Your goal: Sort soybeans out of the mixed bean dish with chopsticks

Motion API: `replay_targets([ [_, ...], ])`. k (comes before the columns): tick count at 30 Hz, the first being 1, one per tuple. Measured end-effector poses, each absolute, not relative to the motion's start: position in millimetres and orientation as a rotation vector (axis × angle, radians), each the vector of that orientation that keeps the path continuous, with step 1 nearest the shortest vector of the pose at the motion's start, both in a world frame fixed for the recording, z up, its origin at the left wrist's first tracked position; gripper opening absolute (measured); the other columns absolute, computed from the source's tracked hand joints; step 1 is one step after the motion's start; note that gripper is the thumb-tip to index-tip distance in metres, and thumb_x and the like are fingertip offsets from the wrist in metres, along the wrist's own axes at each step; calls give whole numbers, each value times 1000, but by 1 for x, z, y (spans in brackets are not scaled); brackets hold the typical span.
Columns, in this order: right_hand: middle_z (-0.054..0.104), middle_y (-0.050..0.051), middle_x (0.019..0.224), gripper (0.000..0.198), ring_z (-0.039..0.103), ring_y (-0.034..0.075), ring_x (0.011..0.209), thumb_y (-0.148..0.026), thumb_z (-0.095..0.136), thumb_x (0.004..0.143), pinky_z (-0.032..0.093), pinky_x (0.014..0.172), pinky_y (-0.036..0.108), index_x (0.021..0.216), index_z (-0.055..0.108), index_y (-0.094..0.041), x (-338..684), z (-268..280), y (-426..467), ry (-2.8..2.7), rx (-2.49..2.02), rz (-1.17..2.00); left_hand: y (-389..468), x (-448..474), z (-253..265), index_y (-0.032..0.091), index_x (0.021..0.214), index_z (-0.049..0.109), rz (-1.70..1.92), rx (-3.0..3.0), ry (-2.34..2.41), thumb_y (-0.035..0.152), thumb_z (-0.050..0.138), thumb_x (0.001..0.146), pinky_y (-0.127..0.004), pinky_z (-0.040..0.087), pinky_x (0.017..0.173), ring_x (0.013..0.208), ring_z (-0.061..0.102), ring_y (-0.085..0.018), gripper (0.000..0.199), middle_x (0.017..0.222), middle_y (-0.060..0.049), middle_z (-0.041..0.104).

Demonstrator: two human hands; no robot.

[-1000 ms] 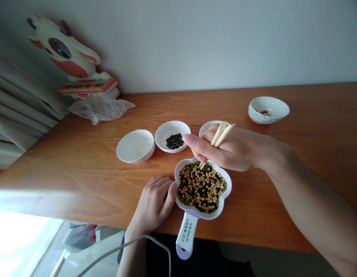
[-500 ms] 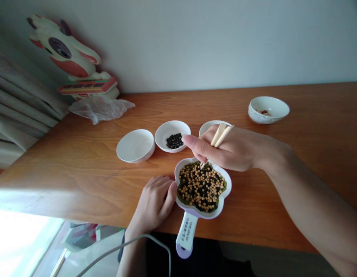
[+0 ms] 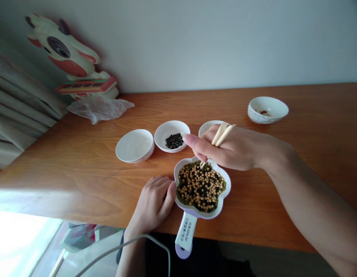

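Observation:
A pair of light wooden chopsticks (image 3: 221, 134) is held in my right hand (image 3: 233, 148), closed around them. Their tips reach into the mixed beans (image 3: 200, 186), tan, black and green, near the far rim of a flower-shaped white and lilac pan (image 3: 227, 192). Whether a bean is pinched between the tips, I cannot tell. My left hand (image 3: 153, 202) lies on the table left of the pan, fingers loosely bent and thumb against its rim. Just beyond, a white bowl (image 3: 163, 129) contains black beans (image 3: 174, 141). Another white bowl (image 3: 211, 124) is mostly covered by my right hand.
On the wooden table (image 3: 88, 173), a bare white bowl (image 3: 134, 146) stands at the left of the row. Farther back right is a bowl (image 3: 267, 109) with small reddish bits. A cow-shaped toy keyboard (image 3: 86, 86) and a clear plastic bag (image 3: 101, 109) occupy the back left. A grey cable (image 3: 123, 244) crosses my left forearm.
The upper ends of the chopsticks have shifted very slightly to the right, with the tips still in the beans. My left hand and the pan keep their places.

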State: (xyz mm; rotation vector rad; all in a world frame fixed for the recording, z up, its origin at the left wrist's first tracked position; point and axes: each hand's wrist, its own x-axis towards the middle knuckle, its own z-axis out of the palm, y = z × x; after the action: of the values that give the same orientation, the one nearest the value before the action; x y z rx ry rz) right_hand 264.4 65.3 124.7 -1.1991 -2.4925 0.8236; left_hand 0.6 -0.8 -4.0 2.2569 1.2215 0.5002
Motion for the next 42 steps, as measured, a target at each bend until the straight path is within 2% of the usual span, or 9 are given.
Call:
replay_targets([
  [15,59,1,62,76,50,13,59,-68,19,108,35,67,33,67,61,-18,265,129,67,-2507,-1172,785,-2,-2,-6,21,77,42,505,2268,1210,31,36,112,-35,36,76,74,48,-18,37,76,-1,56],
  [19,60,0,61,76,47,11,54,-69,21,107,32,60,32,70,63,-18,272,134,65,-2411,-1182,885,-2,-3,-6,21,77,42,497,2265,1210,31,35,112,-35,36,76,75,49,-19,38,77,-2,56],
  [22,63,1,65,77,52,11,57,-71,20,106,33,60,31,73,64,-17,277,136,64,-2332,-1227,957,-1,-2,-6,21,77,41,493,2264,1215,32,35,113,-35,35,75,74,49,-19,38,76,-2,56],
  [25,62,0,64,76,50,11,55,-71,21,106,32,59,31,74,65,-17,276,135,64,-2373,-1218,945,-1,-2,-5,21,76,41,494,2266,1217,32,34,113,-35,35,76,74,48,-19,38,76,-2,56],
  [29,61,0,67,76,47,11,57,-70,23,106,31,61,32,71,64,-17,270,133,65,-2462,-1194,847,-2,-3,-5,22,77,41,495,2265,1220,33,34,113,-35,36,76,74,49,-19,38,76,-2,56],
  [36,63,2,68,73,52,14,64,-65,24,109,34,68,33,68,62,-19,266,126,68,-2506,-1180,852,-2,-3,-5,21,77,42,493,2260,1219,32,34,113,-35,37,76,74,49,-19,38,76,-3,56],
  [42,64,3,67,72,57,16,66,-68,27,107,37,70,34,69,65,-19,265,123,68,-2478,-1220,844,-1,-2,-6,21,77,41,496,2260,1217,31,35,113,-35,36,76,75,49,-19,38,77,-2,56],
])
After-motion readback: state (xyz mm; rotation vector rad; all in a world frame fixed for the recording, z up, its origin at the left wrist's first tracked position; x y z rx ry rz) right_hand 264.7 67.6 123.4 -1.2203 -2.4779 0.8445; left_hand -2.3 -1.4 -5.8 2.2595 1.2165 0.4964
